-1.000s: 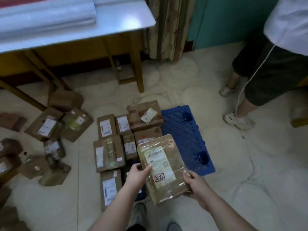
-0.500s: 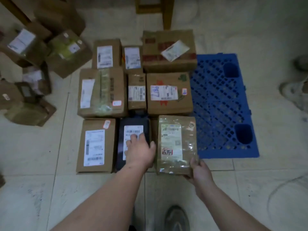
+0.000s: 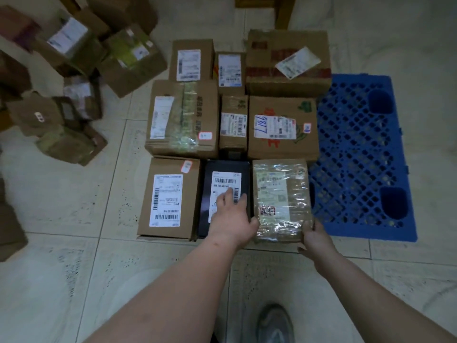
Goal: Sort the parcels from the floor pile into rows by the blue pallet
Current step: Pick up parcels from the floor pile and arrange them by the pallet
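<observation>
The taped parcel, carried a second ago, is now set in the near row beside the blue pallet — right hand gripping its near corner, left hand resting flat on the black parcel.

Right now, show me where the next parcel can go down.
Bare floor lies left of the near row's white-labelled box, between it and the loose pile. More runs along the near edge, by the forearms. The blue pallet holds nothing. The rows themselves sit packed edge to edge.
</observation>
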